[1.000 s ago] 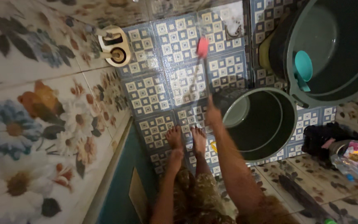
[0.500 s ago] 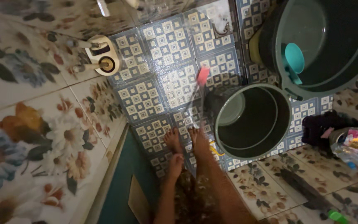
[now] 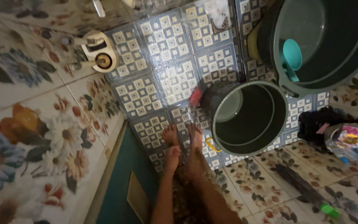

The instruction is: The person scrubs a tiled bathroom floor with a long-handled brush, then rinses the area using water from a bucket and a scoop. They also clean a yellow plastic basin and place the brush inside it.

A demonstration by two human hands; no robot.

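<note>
The scrub brush (image 3: 196, 96), red-headed and blurred, looks light and stiff, slick on the wet floor (image 3: 175, 79) beside the bucket (image 3: 249, 118). We would take its handle. We cannot tell the grip of our right hand (image 3: 193, 159); our left hand (image 3: 172, 157) rests on our knee, holding nothing.

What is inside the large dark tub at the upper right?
Inside the large tub a teal dipper hangs against its inner wall, and the smooth, dim interior may hold water. The tub's far side is cut off by the frame, so anything there cannot be seen.
</note>
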